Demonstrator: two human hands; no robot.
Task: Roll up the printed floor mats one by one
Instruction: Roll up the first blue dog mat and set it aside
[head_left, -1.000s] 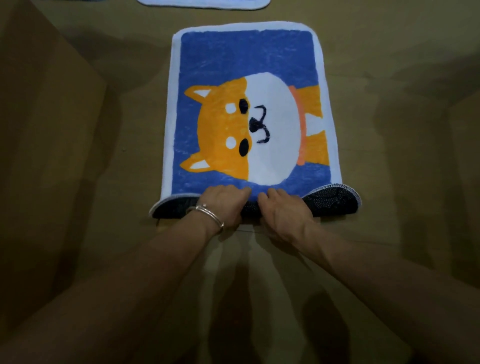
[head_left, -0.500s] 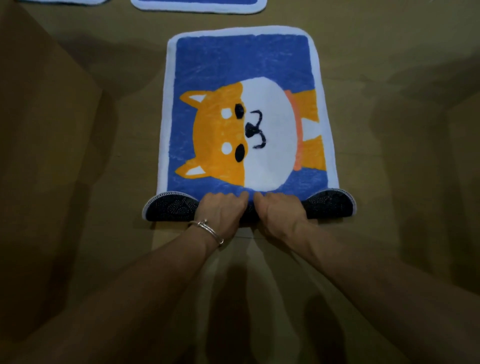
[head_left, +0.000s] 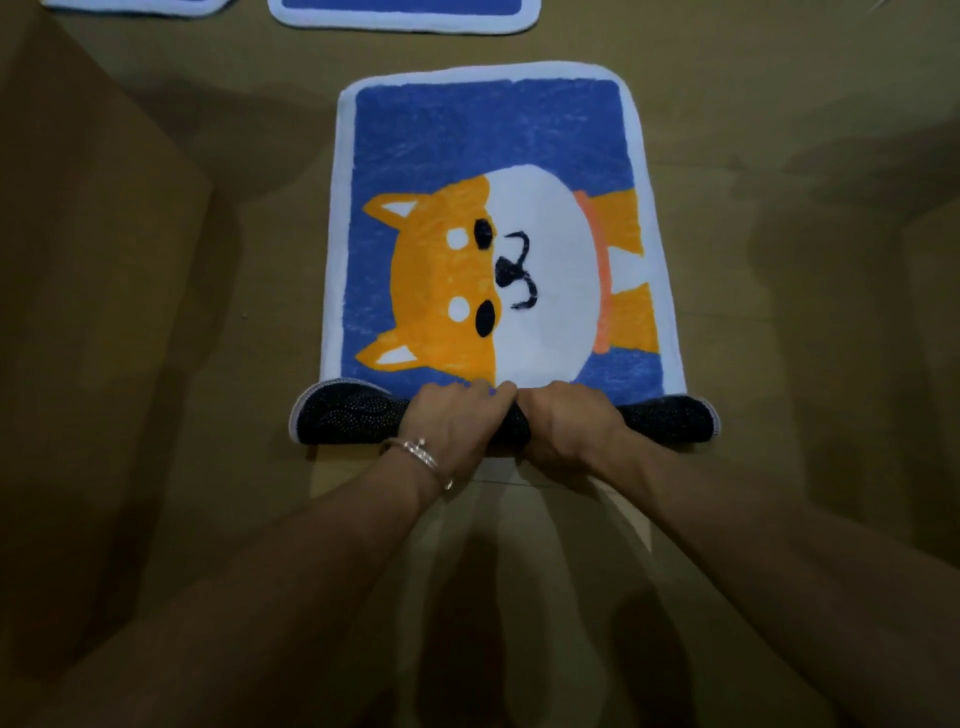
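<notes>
A blue floor mat (head_left: 488, 135) with a white border and an orange-and-white dog print lies flat on the brown floor ahead of me. Its near end is turned over into a short roll (head_left: 343, 418) that shows the dark dotted underside. My left hand (head_left: 452, 421), with a silver bracelet on the wrist, and my right hand (head_left: 566, 421) sit side by side on the middle of that roll, fingers curled over its top. The roll's two ends stick out past my hands on either side.
Two more blue mats with white borders lie flat at the far edge: one (head_left: 405, 13) straight ahead and one (head_left: 130, 5) at the far left. Brown floor (head_left: 156, 312) surrounds the mat, with shadowed patches left and right.
The roll has moved a little further up the mat and grown thicker under both hands. The view has tilted, so the far mats show more.
</notes>
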